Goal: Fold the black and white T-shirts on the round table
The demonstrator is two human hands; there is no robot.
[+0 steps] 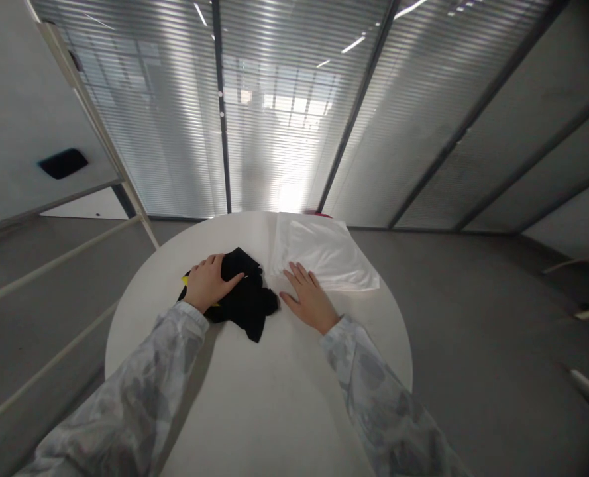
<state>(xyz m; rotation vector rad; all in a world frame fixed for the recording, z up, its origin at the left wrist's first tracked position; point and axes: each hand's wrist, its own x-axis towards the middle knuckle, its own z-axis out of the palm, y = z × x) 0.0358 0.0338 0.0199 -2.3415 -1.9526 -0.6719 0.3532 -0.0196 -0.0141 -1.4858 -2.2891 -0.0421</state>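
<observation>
Your left sleeve (140, 384) and right sleeve (381, 397) come in nearest, reaching over the round white table (274, 411). Your left hand (208, 281) rests palm down on a crumpled black cloth (247, 301), left of the table's middle; its grip is loose, thumb spread away from the fingers, not closed around anything. Your right hand (310, 298) lies flat, fingers extended over the near edge of a white bag (324, 255), gripping nothing. Judging by its folds, the cloth should be light, soft and floppy, not fragile; take it by two corners or edges. The bag looks thin and perhaps slippery. Count one cloth, one bag, two hands.
</observation>
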